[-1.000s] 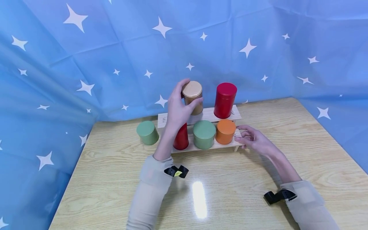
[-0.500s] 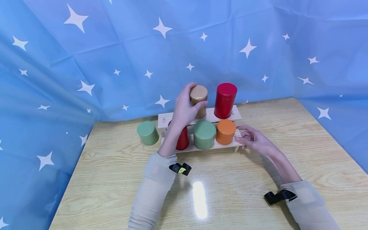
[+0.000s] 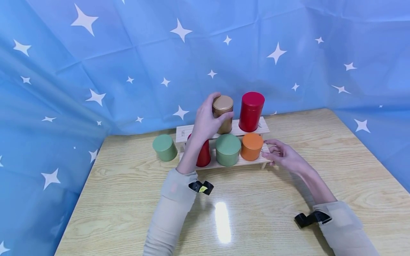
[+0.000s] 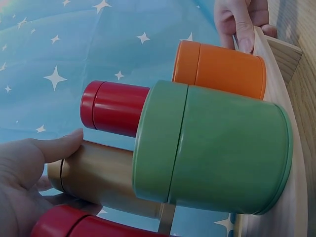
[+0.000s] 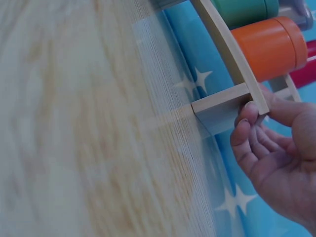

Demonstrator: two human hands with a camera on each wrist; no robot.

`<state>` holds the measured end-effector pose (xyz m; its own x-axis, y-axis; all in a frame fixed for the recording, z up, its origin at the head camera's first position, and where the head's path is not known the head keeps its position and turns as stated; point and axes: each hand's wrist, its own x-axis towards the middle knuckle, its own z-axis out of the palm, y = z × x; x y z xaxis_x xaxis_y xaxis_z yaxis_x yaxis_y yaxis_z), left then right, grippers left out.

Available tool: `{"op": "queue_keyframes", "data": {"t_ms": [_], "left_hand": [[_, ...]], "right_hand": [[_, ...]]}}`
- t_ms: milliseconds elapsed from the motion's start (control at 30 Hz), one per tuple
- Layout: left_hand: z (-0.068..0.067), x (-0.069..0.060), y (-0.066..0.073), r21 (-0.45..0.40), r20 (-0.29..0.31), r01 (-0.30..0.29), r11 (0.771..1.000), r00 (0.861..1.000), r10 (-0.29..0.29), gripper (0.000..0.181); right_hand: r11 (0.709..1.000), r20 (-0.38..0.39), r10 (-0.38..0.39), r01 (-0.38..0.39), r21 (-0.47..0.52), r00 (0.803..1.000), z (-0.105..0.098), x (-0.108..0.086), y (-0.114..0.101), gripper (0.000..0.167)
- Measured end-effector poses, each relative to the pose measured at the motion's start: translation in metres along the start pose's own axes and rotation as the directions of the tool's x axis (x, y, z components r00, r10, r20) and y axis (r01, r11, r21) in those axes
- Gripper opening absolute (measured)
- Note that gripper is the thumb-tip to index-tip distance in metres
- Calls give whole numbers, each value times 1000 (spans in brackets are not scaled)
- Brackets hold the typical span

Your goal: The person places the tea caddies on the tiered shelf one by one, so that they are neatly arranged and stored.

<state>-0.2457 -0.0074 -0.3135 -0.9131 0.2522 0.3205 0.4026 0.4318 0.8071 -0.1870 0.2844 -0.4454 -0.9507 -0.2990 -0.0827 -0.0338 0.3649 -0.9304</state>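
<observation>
My left hand (image 3: 206,119) grips a gold-brown lidded canister (image 3: 226,122) upright at the upper tier of a two-tier wooden rack (image 3: 184,133). In the left wrist view, thumb and fingers go round the canister's lid end (image 4: 106,173). The right hand (image 3: 282,154) pinches the right end of the rack's lower tier, plain in the right wrist view (image 5: 276,158). To the right of the gold-brown canister stands a tall red canister (image 3: 251,112). A wide green canister (image 3: 227,151), an orange one (image 3: 251,146) and a red one (image 3: 204,156), partly behind my left forearm, stand on the lower tier.
A smaller green canister (image 3: 164,148) stands on the wooden table (image 3: 128,199) left of the rack. Behind the table hangs a blue cloth with white stars (image 3: 153,64). The table's right edge slopes away past my right hand.
My left hand has moved right and down with the gold-brown canister, bringing it lower at the upper tier and closer to the tall red one. The right hand keeps its place.
</observation>
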Motion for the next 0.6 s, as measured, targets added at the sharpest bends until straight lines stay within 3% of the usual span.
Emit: {"op": "queue_keyframes", "data": {"t_ms": [300, 400, 600], "left_hand": [[-3, -2, -1, 12, 37, 20, 1000, 999, -20, 76], [-7, -5, 1, 5, 17, 21, 1000, 1000, -22, 80], [-21, -14, 8, -7, -62, -38, 999, 997, 38, 70]], "right_hand": [[1000, 0, 2, -2, 7, 1000, 0, 0, 0, 62], [1000, 2, 3, -3, 9, 1000, 0, 0, 0, 63], [1000, 1, 2, -2, 1, 1000, 0, 0, 1, 63]]}}
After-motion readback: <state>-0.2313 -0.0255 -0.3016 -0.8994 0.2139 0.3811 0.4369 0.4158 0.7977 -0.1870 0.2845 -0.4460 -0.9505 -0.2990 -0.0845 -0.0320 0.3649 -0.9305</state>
